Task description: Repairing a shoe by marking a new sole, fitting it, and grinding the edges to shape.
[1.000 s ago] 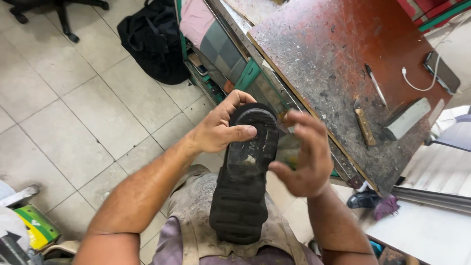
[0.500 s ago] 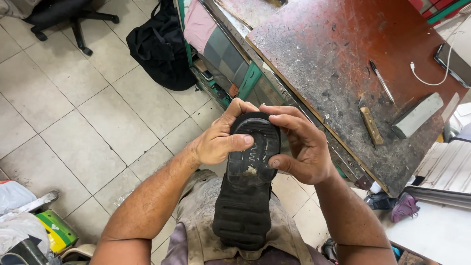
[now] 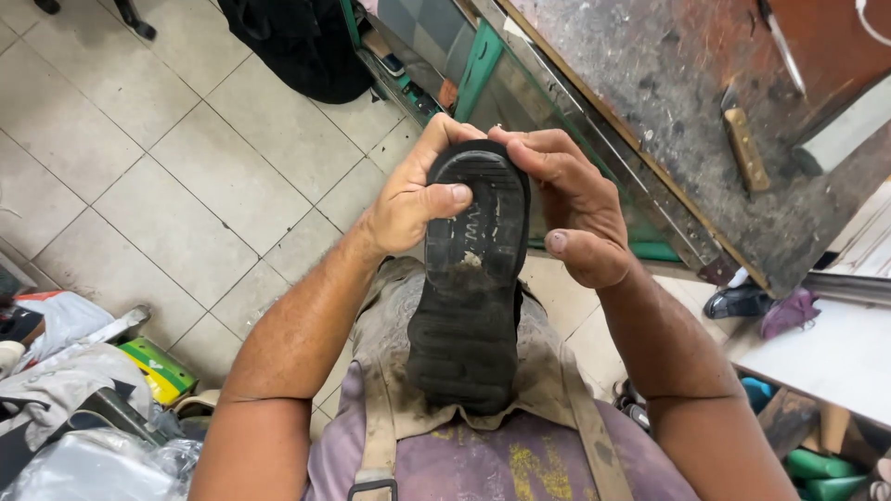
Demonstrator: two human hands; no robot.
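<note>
Since the earlier frames: both hands have shifted round the toe end of the black shoe (image 3: 471, 278), the left thumb now laid flat across the sole where before it sat at the edge, and the workbench (image 3: 668, 83) fills more of the upper right. Item one, black shoe: held sole up over the person's lap, toe end pointing away, heel end resting against a stained apron (image 3: 548, 371); sole worn, with pale scuffing and a patch of dirt near its middle. Item two, left hand (image 3: 418, 195): fingers wrapped behind the toe end, thumb pressed on the sole, clamped on the shoe. Item three, right hand (image 3: 575, 204): fingers curled over the toe rim from the other side and gripping it, thumb held clear of the sole and pointing toward the camera. Item four, workbench: scarred wooden top, dark with stains, bearing a wooden-handled tool (image 3: 745, 148) and a pale flat block (image 3: 849, 125). Item five, tiled floor (image 3: 186, 176): light square tiles, a black bag (image 3: 297, 46) lying near the bench frame. Item six, lower left: crumpled plastic bags (image 3: 74, 455) and a green box (image 3: 162, 369).
</note>
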